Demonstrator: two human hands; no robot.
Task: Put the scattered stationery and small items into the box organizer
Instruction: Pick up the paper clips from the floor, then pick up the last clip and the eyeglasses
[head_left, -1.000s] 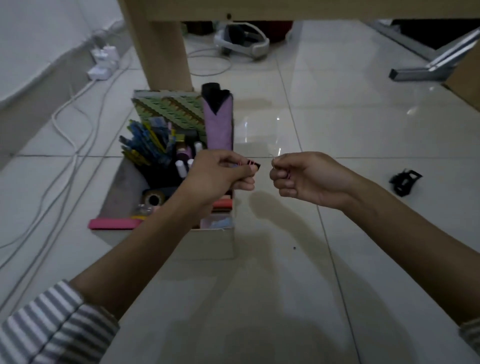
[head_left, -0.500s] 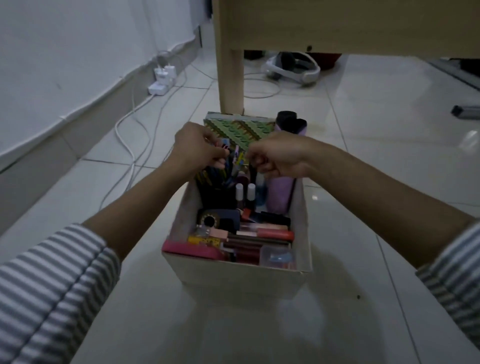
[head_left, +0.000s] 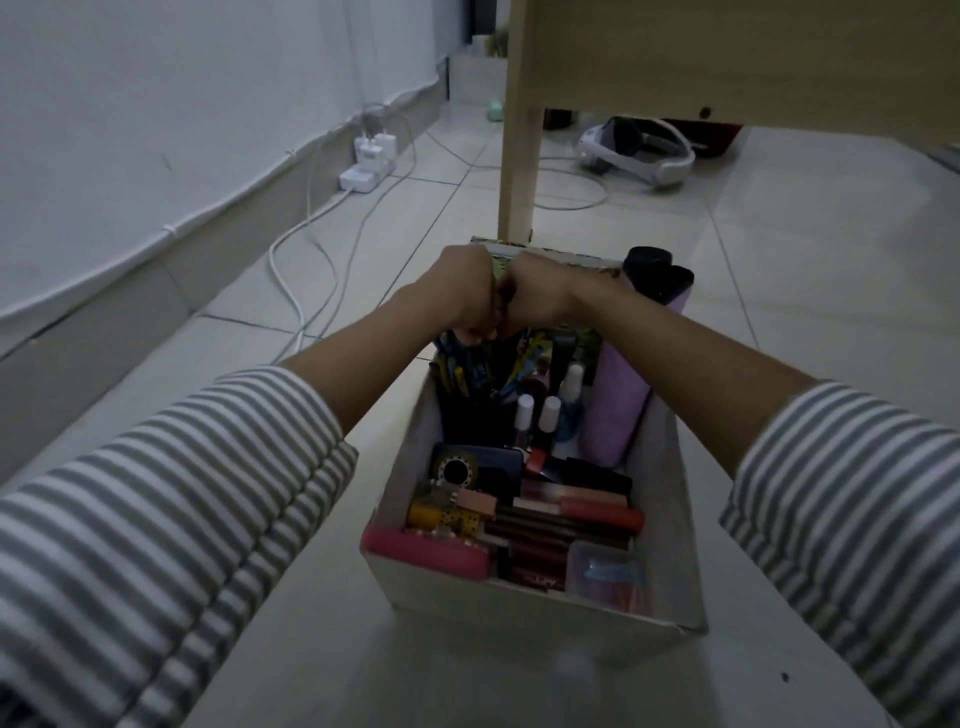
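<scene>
l hand (head_left: 464, 291) & r hand (head_left: 537, 295) over box organizer (head_left: 524, 610), fingers (head_left: 469, 330) curled, grip contents hidden

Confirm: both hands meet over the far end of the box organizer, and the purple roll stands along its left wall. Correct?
One slip: the head view shows the purple roll along the right wall of the box organizer, not the left. The left hand and right hand do meet over its far end.

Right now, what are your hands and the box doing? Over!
Left hand and right hand curled, touching, over back end of box organizer. Anything pinched: hidden. Pens upright just below. Nothing blocking.
</scene>
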